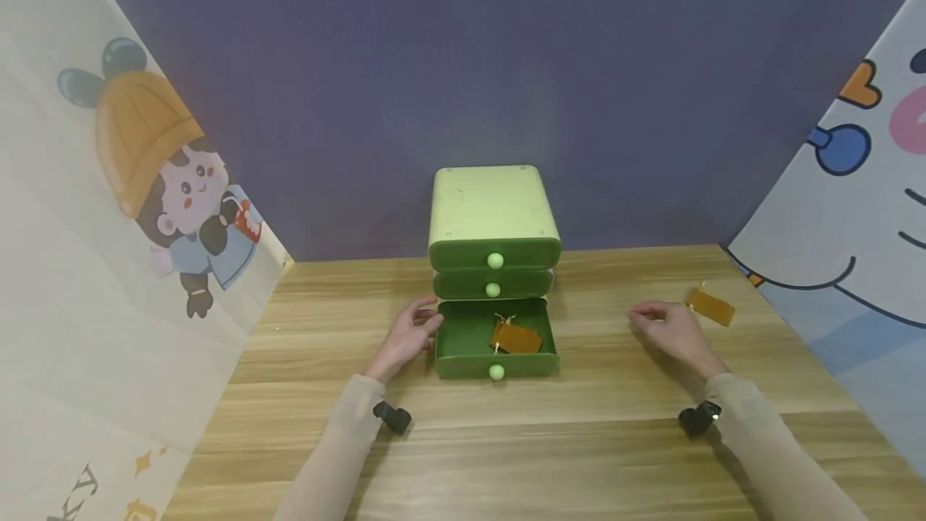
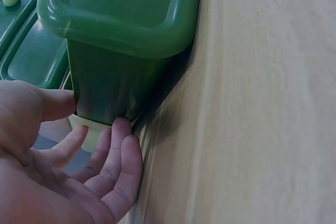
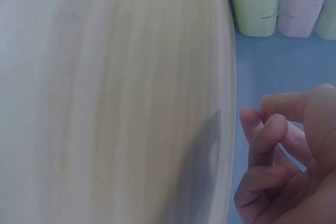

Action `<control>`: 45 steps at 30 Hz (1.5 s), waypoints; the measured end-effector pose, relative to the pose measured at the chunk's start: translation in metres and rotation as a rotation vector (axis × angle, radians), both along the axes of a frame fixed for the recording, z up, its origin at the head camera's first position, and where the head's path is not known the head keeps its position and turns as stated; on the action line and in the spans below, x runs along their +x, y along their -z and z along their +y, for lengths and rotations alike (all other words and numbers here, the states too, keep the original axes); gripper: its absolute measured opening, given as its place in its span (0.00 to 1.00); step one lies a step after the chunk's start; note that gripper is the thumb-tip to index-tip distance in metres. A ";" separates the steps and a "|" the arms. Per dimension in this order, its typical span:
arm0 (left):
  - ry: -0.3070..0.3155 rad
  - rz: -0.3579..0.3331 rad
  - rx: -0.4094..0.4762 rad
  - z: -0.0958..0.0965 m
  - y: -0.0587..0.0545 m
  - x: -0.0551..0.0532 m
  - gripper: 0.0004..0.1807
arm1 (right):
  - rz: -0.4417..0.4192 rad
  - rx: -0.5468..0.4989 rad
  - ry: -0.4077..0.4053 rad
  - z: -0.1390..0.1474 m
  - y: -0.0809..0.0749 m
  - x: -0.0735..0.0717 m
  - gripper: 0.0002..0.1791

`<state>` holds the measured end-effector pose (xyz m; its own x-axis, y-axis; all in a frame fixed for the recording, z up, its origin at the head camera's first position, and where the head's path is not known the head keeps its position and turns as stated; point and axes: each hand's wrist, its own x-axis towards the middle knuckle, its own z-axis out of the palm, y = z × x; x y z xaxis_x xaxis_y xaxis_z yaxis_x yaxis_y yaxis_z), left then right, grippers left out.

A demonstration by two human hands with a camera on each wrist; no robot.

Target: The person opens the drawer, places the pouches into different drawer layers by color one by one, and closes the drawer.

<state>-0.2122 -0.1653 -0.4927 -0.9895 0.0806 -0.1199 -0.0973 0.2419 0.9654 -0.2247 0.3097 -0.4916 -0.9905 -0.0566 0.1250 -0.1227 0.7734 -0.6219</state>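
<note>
A small light-green cabinet (image 1: 493, 203) with three dark-green drawers stands on the wooden table. Its bottom drawer (image 1: 463, 367) is pulled out, while the upper two are closed. Flat brown tags (image 1: 519, 338) with small gold-coloured ends lie in the right half of that drawer. My left hand (image 1: 407, 336) is at the left side of the cabinet, its fingertips touching near where the drawer meets the cabinet's edge. Off to the right, my right hand (image 1: 671, 336) hovers over the table with loosely curled fingers, thumb near the index fingertip; nothing shows between them.
Another brown tag (image 1: 711, 306) lies on the table (image 1: 535, 457) just beyond my right hand. A dark-blue panel (image 1: 499, 55) rises behind the cabinet. Printed cartoon panels flank the table on both sides.
</note>
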 end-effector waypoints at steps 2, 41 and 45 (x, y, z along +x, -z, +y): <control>0.002 0.003 0.001 0.000 0.000 0.000 0.29 | -0.013 -0.001 0.003 0.001 0.000 0.000 0.17; 0.008 -0.001 0.002 -0.001 -0.001 0.001 0.29 | 0.018 0.082 0.079 0.060 0.016 -0.012 0.19; 0.011 0.003 0.000 -0.001 0.000 -0.001 0.29 | 0.017 0.077 0.095 0.064 0.014 -0.012 0.20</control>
<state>-0.2129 -0.1663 -0.4924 -0.9889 0.0920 -0.1171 -0.0917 0.2430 0.9657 -0.2366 0.3732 -0.5061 -0.9896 0.0273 0.1410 -0.0568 0.8274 -0.5587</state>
